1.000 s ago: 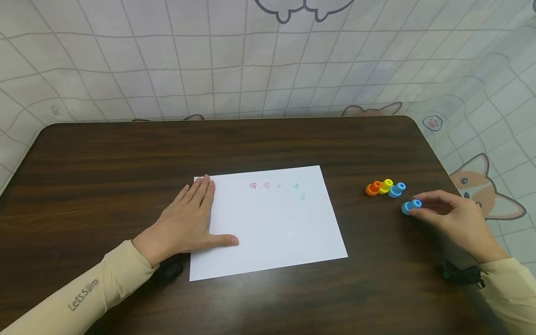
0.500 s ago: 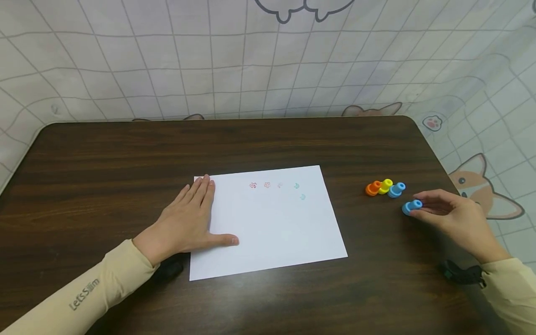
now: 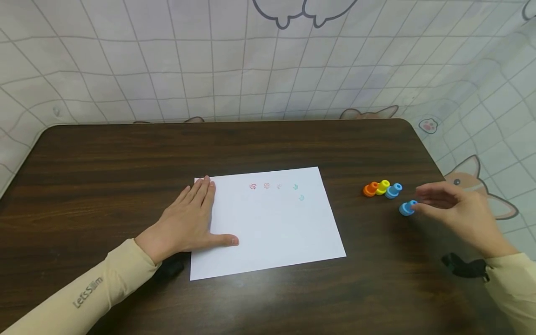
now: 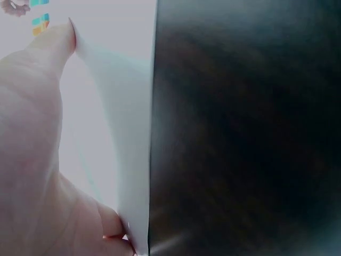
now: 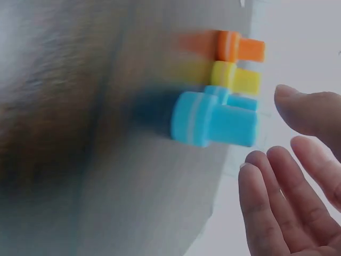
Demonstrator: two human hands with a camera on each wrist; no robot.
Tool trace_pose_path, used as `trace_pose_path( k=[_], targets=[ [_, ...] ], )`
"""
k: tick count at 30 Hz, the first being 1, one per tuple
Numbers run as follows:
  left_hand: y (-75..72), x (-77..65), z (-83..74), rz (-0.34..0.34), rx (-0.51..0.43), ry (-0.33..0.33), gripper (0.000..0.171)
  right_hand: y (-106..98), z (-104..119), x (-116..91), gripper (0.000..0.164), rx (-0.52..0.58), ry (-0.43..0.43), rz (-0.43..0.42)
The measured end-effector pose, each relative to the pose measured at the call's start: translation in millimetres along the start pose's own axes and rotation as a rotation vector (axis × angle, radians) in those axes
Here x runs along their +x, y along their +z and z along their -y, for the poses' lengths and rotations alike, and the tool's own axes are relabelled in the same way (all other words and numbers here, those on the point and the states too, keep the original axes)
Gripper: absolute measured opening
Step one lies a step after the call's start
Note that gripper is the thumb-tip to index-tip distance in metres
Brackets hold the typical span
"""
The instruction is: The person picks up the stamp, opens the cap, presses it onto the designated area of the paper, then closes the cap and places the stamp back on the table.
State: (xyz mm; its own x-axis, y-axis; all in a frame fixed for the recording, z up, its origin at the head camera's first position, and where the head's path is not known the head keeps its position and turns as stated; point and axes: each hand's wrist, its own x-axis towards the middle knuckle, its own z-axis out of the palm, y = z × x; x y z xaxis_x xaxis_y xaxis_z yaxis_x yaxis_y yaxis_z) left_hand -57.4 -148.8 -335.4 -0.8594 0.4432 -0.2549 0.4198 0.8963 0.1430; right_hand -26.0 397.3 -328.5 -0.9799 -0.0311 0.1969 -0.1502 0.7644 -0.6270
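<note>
My left hand (image 3: 184, 223) lies flat over the left edge of a white sheet of paper (image 3: 276, 228), fingers together and thumb spread. Small red and teal stamped marks (image 3: 266, 186) show near the sheet's top. My right hand (image 3: 465, 216) is beside a blue stamp (image 3: 406, 208) standing on the table. In the right wrist view a gap shows between its loosely bent fingers (image 5: 261, 208) and that nearer blue stamp (image 5: 216, 120). Just behind, an orange stamp (image 3: 370, 189), a yellow stamp (image 3: 382, 187) and another blue stamp (image 3: 393, 190) stand close together.
The dark wood-grain table (image 3: 293, 298) runs back to a pale grid-patterned curtain (image 3: 226, 60). More curtain, with a cartoon dog (image 3: 465, 179), hangs along the right side. A black strap (image 3: 465, 266) sits at the right wrist.
The right hand has let go of the nearer blue stamp and drawn slightly back to the right. The stamp stays standing on the table. The left hand has not moved on the paper.
</note>
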Motion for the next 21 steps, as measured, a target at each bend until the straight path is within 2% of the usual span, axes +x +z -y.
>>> trace_pose_path(
  k=[4,9,15,21],
  targets=[
    [-0.3,-0.1,-0.1,0.001,-0.004,0.002,0.134,-2.0,7.3,5.4,0.031,-0.019,-0.004,-0.034],
    [0.0,-0.5,0.7,-0.001,-0.009,0.003,0.134,1.8,20.1,14.0,0.025,-0.063,-0.058,-0.08],
    [1.0,-0.2,2.0,-0.003,-0.013,0.003,0.134,14.4,34.8,20.2,0.027,-0.01,-0.044,-0.011],
    [2.0,0.3,1.8,-0.008,-0.007,0.006,0.134,26.2,44.1,26.3,0.032,-0.039,-0.073,0.016]
  ],
)
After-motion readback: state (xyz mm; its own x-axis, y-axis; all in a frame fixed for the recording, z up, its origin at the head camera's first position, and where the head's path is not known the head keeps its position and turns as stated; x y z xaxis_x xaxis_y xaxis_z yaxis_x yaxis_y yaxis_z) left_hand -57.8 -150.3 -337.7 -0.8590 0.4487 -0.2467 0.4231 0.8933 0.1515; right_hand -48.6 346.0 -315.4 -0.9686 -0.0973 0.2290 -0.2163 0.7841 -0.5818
